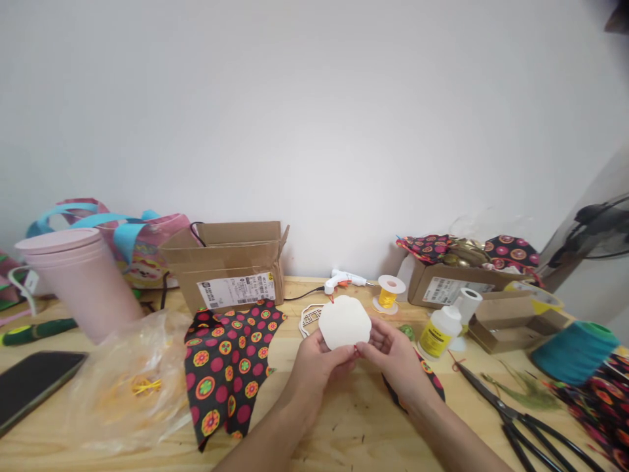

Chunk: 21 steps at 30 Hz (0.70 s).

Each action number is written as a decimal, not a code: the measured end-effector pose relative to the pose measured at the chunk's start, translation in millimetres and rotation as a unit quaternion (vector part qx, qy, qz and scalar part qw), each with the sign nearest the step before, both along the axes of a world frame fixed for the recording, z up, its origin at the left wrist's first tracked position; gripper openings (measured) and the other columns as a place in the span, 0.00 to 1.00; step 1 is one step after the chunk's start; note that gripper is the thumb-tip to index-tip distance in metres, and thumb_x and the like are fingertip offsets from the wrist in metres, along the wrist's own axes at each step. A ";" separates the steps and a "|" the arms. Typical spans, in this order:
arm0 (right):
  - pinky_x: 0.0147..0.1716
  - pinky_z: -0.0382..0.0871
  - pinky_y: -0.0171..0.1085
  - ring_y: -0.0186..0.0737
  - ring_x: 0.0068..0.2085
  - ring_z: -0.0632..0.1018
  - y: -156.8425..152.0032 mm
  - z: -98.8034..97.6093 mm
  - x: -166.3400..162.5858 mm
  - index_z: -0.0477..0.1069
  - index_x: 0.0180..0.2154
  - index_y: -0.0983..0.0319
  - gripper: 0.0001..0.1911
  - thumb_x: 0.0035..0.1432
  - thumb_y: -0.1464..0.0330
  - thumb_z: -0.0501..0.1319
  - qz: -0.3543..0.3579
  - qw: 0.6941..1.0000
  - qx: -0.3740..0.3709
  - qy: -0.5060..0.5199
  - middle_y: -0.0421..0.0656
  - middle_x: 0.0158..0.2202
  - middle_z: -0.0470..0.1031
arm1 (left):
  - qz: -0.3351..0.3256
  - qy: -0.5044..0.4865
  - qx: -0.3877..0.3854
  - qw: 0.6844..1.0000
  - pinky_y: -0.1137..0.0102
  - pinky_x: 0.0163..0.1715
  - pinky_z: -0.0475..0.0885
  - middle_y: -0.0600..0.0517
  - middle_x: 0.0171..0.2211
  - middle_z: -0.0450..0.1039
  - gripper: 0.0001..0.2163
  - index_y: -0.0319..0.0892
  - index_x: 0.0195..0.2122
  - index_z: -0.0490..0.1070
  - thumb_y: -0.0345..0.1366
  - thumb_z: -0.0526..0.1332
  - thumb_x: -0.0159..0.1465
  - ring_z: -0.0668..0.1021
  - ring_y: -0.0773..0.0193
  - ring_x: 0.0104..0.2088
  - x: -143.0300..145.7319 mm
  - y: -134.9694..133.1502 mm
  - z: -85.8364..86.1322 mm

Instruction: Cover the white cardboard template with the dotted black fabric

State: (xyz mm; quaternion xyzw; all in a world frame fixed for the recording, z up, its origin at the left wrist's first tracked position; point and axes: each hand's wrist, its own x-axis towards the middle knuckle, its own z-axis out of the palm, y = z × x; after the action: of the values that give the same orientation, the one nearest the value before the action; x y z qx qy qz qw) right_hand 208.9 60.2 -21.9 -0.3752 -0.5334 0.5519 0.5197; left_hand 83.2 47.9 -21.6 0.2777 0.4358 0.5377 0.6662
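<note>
Both of my hands hold up a white scalloped flat piece (pixel 344 321) above the wooden table (pixel 344 419). My left hand (pixel 314 364) pinches its lower left edge. My right hand (pixel 393 354) pinches its lower right edge. A black cloth with pink and orange flowers (pixel 226 367) lies flat just left of my left hand. Behind the white piece lie a white cut-out outline (pixel 308 318), a white glue gun (pixel 344 280) and a spool of yellow ribbon (pixel 389 293). A strip of the same flowered cloth (pixel 427 373) shows under my right wrist.
An open cardboard box (pixel 228 265) stands at the back. A pink cup (pixel 81 278), clear plastic bag (pixel 128 380) and dark phone (pixel 34 380) sit left. A glue bottle (pixel 439 332), black scissors (pixel 511 413), teal thread cone (pixel 574 351) and more boxes (pixel 457 282) sit right.
</note>
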 end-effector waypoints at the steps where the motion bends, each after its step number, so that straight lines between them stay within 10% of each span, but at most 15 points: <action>1: 0.41 0.68 0.42 0.43 0.38 0.76 0.2 -0.5 0.1 0.68 0.40 0.63 0.20 0.40 0.73 0.64 -0.001 1.000 -0.004 0.000 0.44 0.36 0.77 | 0.001 -0.001 -0.001 1.000 0.73 0.27 0.71 0.46 0.31 0.77 0.20 0.37 0.34 0.71 0.30 0.70 0.38 0.77 0.63 0.28 0.0 -0.1 -0.2; 21: 0.42 0.66 0.39 0.40 0.38 0.76 0.6 -2.3 -4.5 0.69 0.38 0.62 0.17 0.41 0.76 0.62 0.008 1.000 -0.010 0.027 0.43 0.37 0.77 | 0.017 -0.014 -0.001 1.000 0.73 0.28 0.73 0.47 0.32 0.77 0.21 0.37 0.36 0.70 0.27 0.69 0.39 0.77 0.62 0.31 2.1 4.2 -5.8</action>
State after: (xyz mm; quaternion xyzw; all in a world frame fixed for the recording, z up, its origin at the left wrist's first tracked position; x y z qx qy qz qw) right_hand 204.4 60.7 -24.2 -0.3610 -0.5163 0.5717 0.5256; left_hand 85.3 52.0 -27.5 0.2623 0.4318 0.5520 0.6634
